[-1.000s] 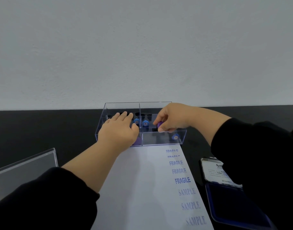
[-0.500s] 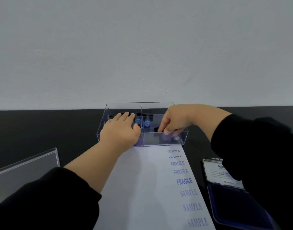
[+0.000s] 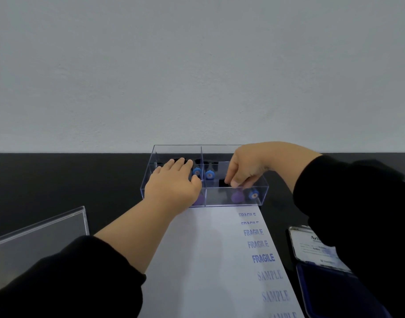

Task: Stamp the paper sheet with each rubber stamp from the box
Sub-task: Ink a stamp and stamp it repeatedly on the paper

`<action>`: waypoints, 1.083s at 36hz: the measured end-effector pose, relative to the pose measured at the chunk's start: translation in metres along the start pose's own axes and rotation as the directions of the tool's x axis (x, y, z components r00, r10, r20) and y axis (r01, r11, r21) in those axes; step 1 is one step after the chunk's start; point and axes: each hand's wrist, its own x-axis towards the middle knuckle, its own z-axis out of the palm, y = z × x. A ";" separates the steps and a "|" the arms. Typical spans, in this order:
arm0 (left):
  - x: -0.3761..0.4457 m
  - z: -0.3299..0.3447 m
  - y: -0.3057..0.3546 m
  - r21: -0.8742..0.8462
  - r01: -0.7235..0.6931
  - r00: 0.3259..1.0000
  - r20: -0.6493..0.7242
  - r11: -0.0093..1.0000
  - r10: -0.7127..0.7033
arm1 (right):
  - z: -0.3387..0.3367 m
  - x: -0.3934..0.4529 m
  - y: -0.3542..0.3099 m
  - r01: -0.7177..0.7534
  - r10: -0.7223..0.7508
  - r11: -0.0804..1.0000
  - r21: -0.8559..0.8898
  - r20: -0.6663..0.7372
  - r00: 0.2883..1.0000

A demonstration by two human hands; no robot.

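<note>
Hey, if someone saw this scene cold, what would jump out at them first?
Both hands reach into the clear divided box at the table's far edge: the left hand lies over its left compartment, the right hand dips curled fingers into the right one, above a purple-handled stamp. Just below, the white paper sheet carries blue FRAGILE and SAMPLE prints down its right side.

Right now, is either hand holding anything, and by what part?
Right hand reaches into the clear box, fingertips down over a purple-handled stamp; actual grip cannot be told. Left hand rests flat in the left compartment, gripping nothing visible.
</note>
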 end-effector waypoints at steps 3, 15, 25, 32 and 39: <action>-0.001 -0.002 0.001 0.004 -0.010 1.000 -0.005 1.000 0.010 | -0.009 0.000 -0.005 0.039 -0.037 0.999 0.032 -0.064 0.997; 0.001 0.001 -0.001 0.034 -0.018 1.000 -0.022 0.999 0.018 | 0.000 0.027 -0.024 0.114 -0.190 0.943 -0.312 -0.226 0.955; 0.000 0.004 0.000 0.039 -0.017 0.997 -0.077 0.999 0.020 | 0.014 0.051 -0.022 0.081 -0.124 0.958 -0.275 -0.142 0.982; -0.002 0.003 0.001 0.051 -0.018 0.995 -0.093 0.999 0.023 | 0.020 0.056 -0.024 0.075 -0.136 0.945 -0.317 -0.175 0.975; 0.001 0.005 0.000 0.069 -0.015 0.998 -0.061 0.998 0.020 | 0.022 0.057 -0.027 0.063 -0.127 0.960 -0.272 -0.226 0.966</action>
